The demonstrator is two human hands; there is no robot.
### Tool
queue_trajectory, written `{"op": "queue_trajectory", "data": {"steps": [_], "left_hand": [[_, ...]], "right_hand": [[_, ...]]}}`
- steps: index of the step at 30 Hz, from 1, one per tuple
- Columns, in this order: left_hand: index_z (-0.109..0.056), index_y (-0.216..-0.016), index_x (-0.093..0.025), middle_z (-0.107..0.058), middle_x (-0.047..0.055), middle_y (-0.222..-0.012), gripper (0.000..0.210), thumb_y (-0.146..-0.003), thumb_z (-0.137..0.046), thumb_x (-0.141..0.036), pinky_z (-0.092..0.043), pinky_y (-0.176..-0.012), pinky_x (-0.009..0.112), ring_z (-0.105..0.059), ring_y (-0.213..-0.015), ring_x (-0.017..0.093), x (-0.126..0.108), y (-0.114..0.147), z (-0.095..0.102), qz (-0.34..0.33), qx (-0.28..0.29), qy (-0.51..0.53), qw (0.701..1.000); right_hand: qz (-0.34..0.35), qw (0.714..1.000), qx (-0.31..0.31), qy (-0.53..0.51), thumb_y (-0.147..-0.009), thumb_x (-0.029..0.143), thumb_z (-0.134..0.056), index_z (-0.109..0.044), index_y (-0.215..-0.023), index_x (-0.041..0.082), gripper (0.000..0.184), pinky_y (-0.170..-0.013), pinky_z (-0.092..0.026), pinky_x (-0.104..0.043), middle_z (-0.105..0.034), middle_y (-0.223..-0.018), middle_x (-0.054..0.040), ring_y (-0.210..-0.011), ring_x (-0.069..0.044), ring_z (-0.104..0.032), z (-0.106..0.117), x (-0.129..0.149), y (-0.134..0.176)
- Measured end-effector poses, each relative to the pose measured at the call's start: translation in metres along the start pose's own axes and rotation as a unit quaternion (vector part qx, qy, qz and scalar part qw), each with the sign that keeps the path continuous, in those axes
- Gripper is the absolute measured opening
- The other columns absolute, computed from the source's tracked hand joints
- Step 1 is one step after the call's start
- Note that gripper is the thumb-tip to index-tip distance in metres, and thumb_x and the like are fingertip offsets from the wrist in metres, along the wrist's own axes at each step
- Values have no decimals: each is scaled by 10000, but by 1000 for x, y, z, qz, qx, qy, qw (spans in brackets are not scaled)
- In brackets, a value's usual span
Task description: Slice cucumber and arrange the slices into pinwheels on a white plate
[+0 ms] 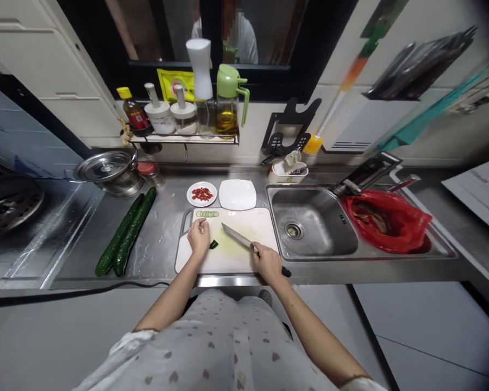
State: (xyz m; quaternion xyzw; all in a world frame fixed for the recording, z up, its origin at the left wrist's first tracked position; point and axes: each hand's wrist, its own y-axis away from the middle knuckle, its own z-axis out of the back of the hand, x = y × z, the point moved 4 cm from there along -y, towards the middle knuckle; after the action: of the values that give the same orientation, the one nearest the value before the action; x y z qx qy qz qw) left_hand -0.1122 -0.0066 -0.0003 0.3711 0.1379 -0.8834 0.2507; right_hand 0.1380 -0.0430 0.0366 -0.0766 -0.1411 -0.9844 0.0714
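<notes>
My right hand [268, 262] grips the black handle of a kitchen knife [237, 235], its blade slanting up and left over a white cutting board [264, 225]. My left hand [199, 234] is on the board's left side with curled, closed fingers. Whether something small is in them is hidden. Just above those fingers lies a row of thin cucumber slices [207, 214]. A dark green cucumber piece [213, 244] rests between my left hand and the knife. Two whole cucumbers [124, 233] lie side by side on the counter to the left.
Behind the board stand a small plate [190, 199] of chopped red pieces and a white square plate [237, 194]. A steel sink [313, 222] and a red plastic bag [407, 222] are at right. A lidded pot [110, 174] sits back left, below a rack [187, 139] of condiments.
</notes>
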Motion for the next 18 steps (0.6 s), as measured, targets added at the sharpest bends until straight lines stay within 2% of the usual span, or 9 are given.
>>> {"op": "queue_trajectory", "data": {"steps": [4,9,18], "left_hand": [[-653,-980,-233,-687,42,-924,220,-879,-489,-337,-433,-837,320,-589,-902,202,14,23,7,-76,19,-4,997],[-677,-938,-221,-699,60,-959,205,-883,-526,-348,-434,-879,351,-612,-935,206,28,47,5,-163,51,-4,985],[-715,-977,-235,-726,57,-963,218,-909,-525,-318,-437,-867,356,-649,-904,186,35,59,-2,-233,70,0,970]], "right_hand": [[-2,1000,9,-30,-976,339,-335,-569,-1210,274,338,-707,-343,-246,-703,-1032,-43,-908,-170,-633,2,12,-2],[21,998,46,-21,-1001,371,-255,-572,-1167,236,383,-706,-352,-247,-708,-963,-66,-891,-182,-646,5,33,-4],[93,991,92,6,-994,329,-281,-579,-1095,166,355,-753,-402,-273,-698,-966,-120,-921,-212,-650,6,69,0]]}}
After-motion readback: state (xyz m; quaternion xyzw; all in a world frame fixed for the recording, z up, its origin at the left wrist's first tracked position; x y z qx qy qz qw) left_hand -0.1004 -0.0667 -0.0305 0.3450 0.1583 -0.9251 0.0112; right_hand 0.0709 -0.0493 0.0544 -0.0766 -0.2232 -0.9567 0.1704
